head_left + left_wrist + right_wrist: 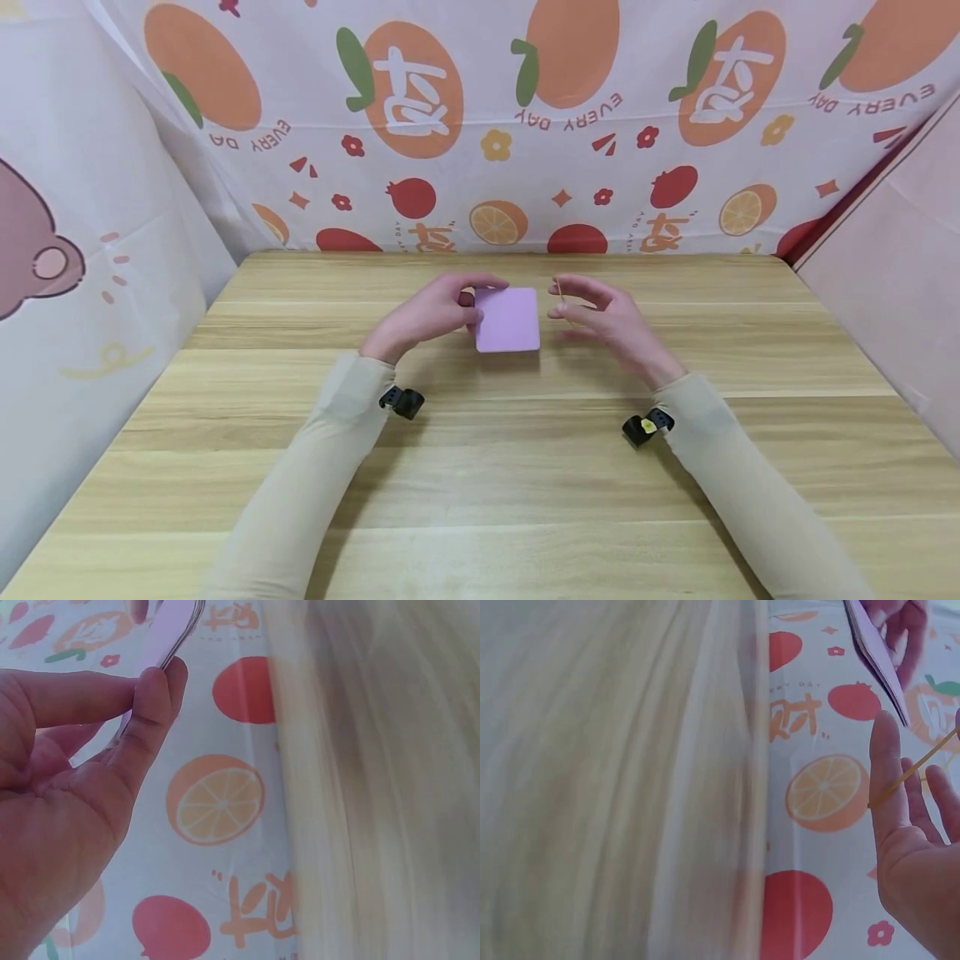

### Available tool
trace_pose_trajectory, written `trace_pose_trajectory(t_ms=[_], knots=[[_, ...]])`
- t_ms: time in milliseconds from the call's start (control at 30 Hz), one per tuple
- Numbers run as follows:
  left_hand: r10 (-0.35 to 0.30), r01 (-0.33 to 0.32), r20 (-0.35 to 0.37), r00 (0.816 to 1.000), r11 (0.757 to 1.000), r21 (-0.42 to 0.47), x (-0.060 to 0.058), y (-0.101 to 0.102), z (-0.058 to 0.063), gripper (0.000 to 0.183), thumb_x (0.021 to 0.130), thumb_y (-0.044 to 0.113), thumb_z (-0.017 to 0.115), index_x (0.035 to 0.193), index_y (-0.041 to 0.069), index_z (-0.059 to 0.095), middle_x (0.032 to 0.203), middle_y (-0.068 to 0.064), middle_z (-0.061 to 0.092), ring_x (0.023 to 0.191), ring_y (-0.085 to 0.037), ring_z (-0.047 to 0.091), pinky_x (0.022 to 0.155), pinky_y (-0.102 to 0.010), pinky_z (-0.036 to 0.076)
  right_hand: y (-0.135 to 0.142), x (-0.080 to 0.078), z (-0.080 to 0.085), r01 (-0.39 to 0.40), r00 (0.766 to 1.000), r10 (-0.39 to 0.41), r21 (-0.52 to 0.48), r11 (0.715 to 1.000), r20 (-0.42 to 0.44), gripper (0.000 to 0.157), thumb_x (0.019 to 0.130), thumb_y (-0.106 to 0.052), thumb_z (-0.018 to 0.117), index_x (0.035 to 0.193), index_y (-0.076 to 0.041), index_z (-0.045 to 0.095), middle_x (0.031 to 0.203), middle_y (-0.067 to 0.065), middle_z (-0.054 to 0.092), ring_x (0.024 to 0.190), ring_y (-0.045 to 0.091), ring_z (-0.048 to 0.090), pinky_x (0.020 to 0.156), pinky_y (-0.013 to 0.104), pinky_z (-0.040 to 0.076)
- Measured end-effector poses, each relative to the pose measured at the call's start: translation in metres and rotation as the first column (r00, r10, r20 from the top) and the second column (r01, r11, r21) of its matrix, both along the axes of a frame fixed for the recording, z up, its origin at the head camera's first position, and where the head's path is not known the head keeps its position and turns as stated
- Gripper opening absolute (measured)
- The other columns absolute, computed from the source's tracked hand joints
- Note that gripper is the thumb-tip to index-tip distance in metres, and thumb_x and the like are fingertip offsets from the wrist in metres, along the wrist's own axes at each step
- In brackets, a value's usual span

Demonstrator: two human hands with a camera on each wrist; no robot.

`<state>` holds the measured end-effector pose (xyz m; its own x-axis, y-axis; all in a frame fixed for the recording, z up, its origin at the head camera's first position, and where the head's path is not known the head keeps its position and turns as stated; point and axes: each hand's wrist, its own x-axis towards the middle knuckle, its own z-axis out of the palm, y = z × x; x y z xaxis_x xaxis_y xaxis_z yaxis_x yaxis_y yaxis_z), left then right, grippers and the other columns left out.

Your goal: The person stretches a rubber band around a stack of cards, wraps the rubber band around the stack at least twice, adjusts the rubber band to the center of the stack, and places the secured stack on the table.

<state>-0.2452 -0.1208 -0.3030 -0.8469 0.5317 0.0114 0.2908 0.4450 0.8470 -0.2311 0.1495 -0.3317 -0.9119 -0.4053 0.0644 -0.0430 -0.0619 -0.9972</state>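
My left hand (435, 310) pinches a thin stack of lilac square cards (512, 323) with rounded corners along its left side, holding it tilted above the far part of the table. Several thin layers show at the stack's edge in the left wrist view. A yellow rubber band (916, 770) is looped over the spread thumb and fingers of my right hand (609, 323) and stretched between them. That hand stands just right of the stack, with a small gap between fingertips and cards in the head view.
The wooden table (480, 467) ends at a fruit-print cloth (465, 125) hung behind it. More cloth hangs at the left (97, 250) and a pale panel (892, 233) stands at the right. Each wrist wears a small black camera (405, 403).
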Motion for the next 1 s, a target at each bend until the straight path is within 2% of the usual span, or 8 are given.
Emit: trace_pose_trajectory(t_ms=[67, 200, 333, 400, 600, 767, 867, 1000], knots=[[0.001, -0.001, 0.011, 1.000, 1.000, 0.007, 0.001, 0.002, 0.002, 0.047, 0.087, -0.006, 0.053, 0.129, 0.014, 0.056, 0.124, -0.005, 0.051, 0.090, -0.026, 0.057, 0.074, -0.041, 0.052, -0.005, 0.003, 0.005, -0.002, 1.000, 0.002, 0.007, 1.000, -0.015, 0.047, 0.088, -0.011, 0.065, 0.132, -0.011, 0.050, 0.132, 0.009, 0.049, 0.118, 0.035, 0.048, 0.090, 0.056, 0.042], [-0.002, 0.001, 0.037, 0.999, 0.999, 0.039, 0.010, 0.008, 0.012, 0.047, 0.086, -0.009, 0.051, 0.130, 0.007, 0.054, 0.125, -0.011, 0.050, 0.092, -0.030, 0.057, 0.077, -0.046, 0.052, -0.010, 0.006, 0.009, -0.002, 0.999, 0.004, 0.036, 0.999, -0.039, 0.050, 0.088, -0.007, 0.064, 0.134, -0.009, 0.047, 0.134, 0.011, 0.047, 0.118, 0.032, 0.049, 0.088, 0.048, 0.047], [-0.005, 0.004, 0.014, 1.000, 0.999, 0.040, 0.020, 0.013, 0.024, 0.046, 0.085, -0.011, 0.051, 0.129, 0.002, 0.053, 0.123, -0.015, 0.051, 0.089, -0.032, 0.057, 0.071, -0.038, 0.052, -0.014, 0.006, 0.008, -0.012, 0.999, 0.014, 0.037, 0.999, -0.049, 0.052, 0.087, -0.005, 0.065, 0.135, -0.008, 0.046, 0.134, 0.010, 0.046, 0.118, 0.032, 0.048, 0.087, 0.048, 0.048], [-0.013, 0.013, 0.001, 1.000, 0.999, 0.040, 0.023, 0.014, 0.026, 0.046, 0.084, -0.011, 0.051, 0.128, 0.001, 0.054, 0.122, -0.015, 0.052, 0.087, -0.031, 0.057, 0.068, -0.034, 0.052, -0.015, 0.005, 0.006, -0.023, 0.998, 0.025, 0.034, 0.999, -0.055, 0.053, 0.086, -0.005, 0.066, 0.135, -0.010, 0.046, 0.134, 0.010, 0.046, 0.118, 0.033, 0.047, 0.087, 0.049, 0.048], [-0.034, 0.034, -0.001, 0.999, 0.997, 0.068, 0.011, 0.014, 0.010, 0.046, 0.086, -0.008, 0.052, 0.128, 0.010, 0.056, 0.121, -0.007, 0.053, 0.084, -0.027, 0.058, 0.070, -0.039, 0.053, -0.019, 0.000, -0.004, -0.031, 0.998, 0.035, 0.069, 0.997, -0.058, 0.053, 0.085, -0.010, 0.069, 0.133, -0.017, 0.049, 0.131, 0.007, 0.048, 0.109, 0.031, 0.052, 0.080, 0.052, 0.051], [-0.025, 0.026, -0.013, 1.000, 0.996, 0.087, 0.006, 0.012, 0.004, 0.046, 0.086, -0.008, 0.053, 0.127, 0.014, 0.057, 0.120, -0.005, 0.052, 0.082, -0.026, 0.059, 0.068, -0.036, 0.053, -0.022, 0.005, 0.000, -0.028, 0.998, 0.032, 0.069, 0.997, -0.062, 0.054, 0.086, -0.006, 0.067, 0.135, -0.012, 0.046, 0.126, 0.013, 0.051, 0.098, 0.033, 0.057, 0.066, 0.050, 0.054], [0.008, -0.009, 0.006, 1.000, 0.992, 0.128, 0.005, 0.013, 0.003, 0.048, 0.086, -0.006, 0.055, 0.129, 0.013, 0.055, 0.115, -0.008, 0.053, 0.081, -0.026, 0.059, 0.067, -0.035, 0.053, -0.023, 0.010, 0.006, -0.014, 0.998, 0.017, 0.047, 0.999, -0.064, 0.053, 0.086, -0.002, 0.065, 0.135, -0.008, 0.045, 0.122, 0.017, 0.052, 0.093, 0.032, 0.058, 0.063, 0.048, 0.055], [0.062, -0.075, 0.070, 0.996, 0.975, 0.210, 0.003, 0.017, -0.002, 0.041, 0.085, -0.001, 0.062, 0.124, 0.008, 0.055, 0.103, -0.013, 0.058, 0.079, -0.025, 0.059, 0.070, -0.041, 0.053, -0.022, 0.011, 0.009, 0.024, 0.997, -0.023, 0.025, 0.999, -0.067, 0.051, 0.086, 0.000, 0.064, 0.133, -0.007, 0.046, 0.118, 0.018, 0.054, 0.088, 0.030, 0.060, 0.066, 0.055, 0.052]])
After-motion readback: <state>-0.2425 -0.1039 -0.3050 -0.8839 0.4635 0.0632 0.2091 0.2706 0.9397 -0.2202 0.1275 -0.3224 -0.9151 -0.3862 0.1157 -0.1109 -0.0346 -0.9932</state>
